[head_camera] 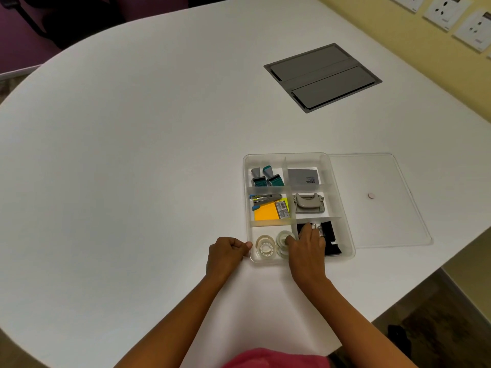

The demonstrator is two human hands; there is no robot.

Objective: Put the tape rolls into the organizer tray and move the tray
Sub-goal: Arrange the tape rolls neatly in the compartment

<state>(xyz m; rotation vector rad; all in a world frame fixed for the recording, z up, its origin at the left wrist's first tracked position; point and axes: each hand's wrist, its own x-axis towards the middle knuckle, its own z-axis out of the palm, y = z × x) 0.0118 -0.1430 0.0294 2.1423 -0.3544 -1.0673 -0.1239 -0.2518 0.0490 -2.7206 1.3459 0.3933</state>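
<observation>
A clear plastic organizer tray (342, 208) with several compartments sits on the white table. Its near-left compartment holds clear tape rolls: one (265, 247) lies flat at the left, another (282, 239) is under my right fingertips. My right hand (307, 247) reaches into that compartment and touches or pinches the right tape roll. Curled into a loose fist, my left hand (228, 252) rests on the table against the tray's near-left corner; it appears to hold nothing.
Other compartments hold stamps (267, 177), a grey card (303, 176), a stapler with sticky notes (268, 207), a hole punch (309, 203) and black binder clips (329, 235). The clear lid (380, 197) lies right of the tray. A grey cable hatch (322, 77) sits further back.
</observation>
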